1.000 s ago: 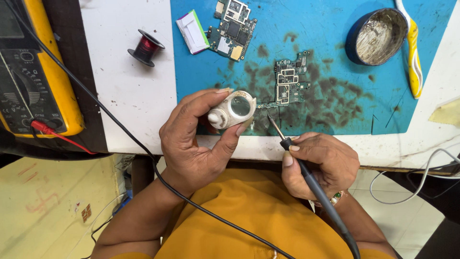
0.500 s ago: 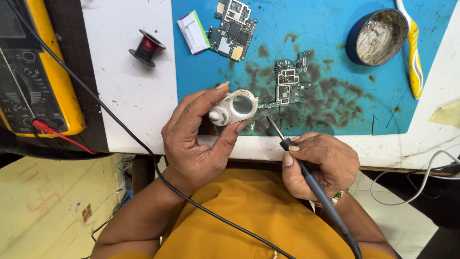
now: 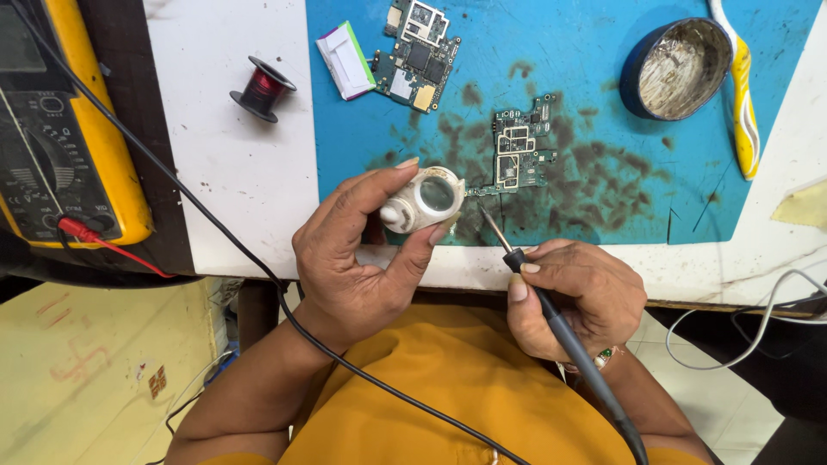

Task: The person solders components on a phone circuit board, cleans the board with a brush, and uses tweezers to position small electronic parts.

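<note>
A small white magnifier loupe is held at centre frame, clamped between thumb and fingers of the left hand, just above the edge of the blue mat. A soldering iron is gripped pen-style in the closed right hand, tip pointed toward the small green circuit board lying on the mat. The loupe is judged light, rigid and smooth, with a fragile lens; best taken by the rim. The board is judged thin and brittle, best taken by its edges.

The mat is stained dark and laid on a white worktop. Also seen: a second board at upper centre, a round tin at upper right, a wire spool, and a yellow multimeter at upper left.
</note>
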